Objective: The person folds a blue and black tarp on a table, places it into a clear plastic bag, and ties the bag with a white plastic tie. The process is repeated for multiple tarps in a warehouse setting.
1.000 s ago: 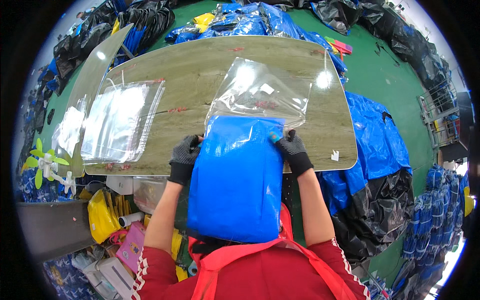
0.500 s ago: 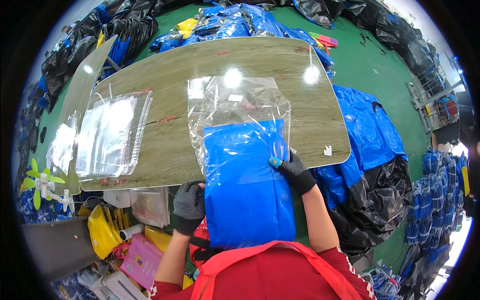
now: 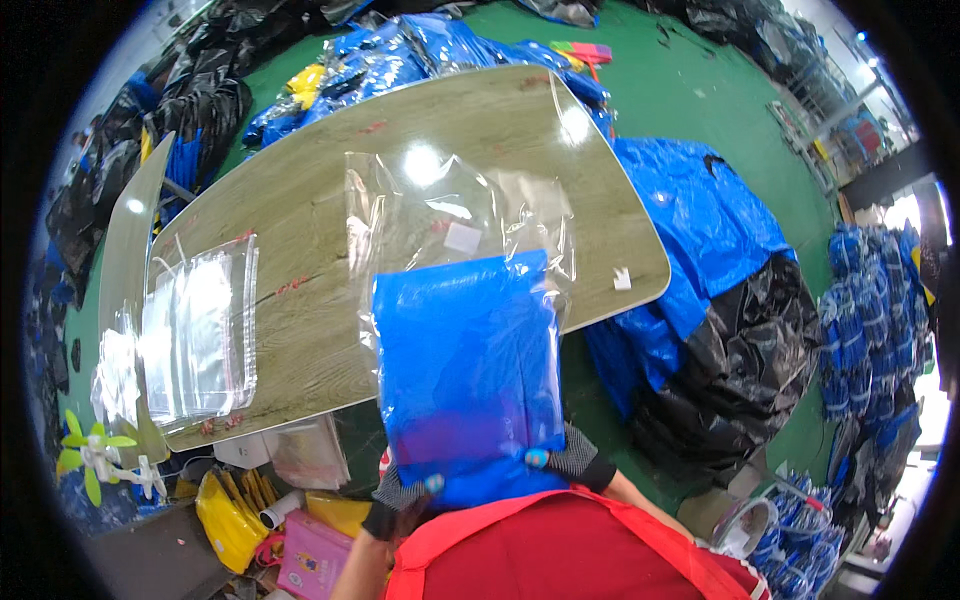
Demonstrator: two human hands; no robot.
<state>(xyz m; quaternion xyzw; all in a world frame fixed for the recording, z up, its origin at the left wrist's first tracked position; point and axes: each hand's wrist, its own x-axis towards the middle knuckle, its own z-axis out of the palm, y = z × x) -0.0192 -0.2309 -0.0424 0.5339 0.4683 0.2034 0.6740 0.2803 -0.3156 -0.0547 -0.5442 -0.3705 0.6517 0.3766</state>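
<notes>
A folded blue plastic sheet (image 3: pixel 465 350) lies partly inside a clear plastic bag (image 3: pixel 500 215). The bag's far end rests loose on the wood-patterned table (image 3: pixel 300 330), while the near part of the sheet reaches over the table edge to my body. My left hand (image 3: pixel 398 495), in a dark fingerless-tip glove, is closed on the near left edge, its thumb lying on top. At the near right edge, my right hand (image 3: pixel 572 460) grips the bag likewise, thumb on the blue surface. The other fingers of both hands are largely hidden beneath.
A stack of clear bags (image 3: pixel 205 340) lies at the table's left. A small green fan (image 3: pixel 95 450) stands beside it. Below are yellow packages (image 3: pixel 228 525) and a pink bag (image 3: pixel 310 555). Blue and black sheeting (image 3: pixel 710 260) heaps up on the right; blue bundles (image 3: pixel 870 320) stand beyond.
Both hands have moved toward my body, drawing the clear bag farther over the blue sheet. The right hand has come down from the table's edge. The view has turned slightly.
</notes>
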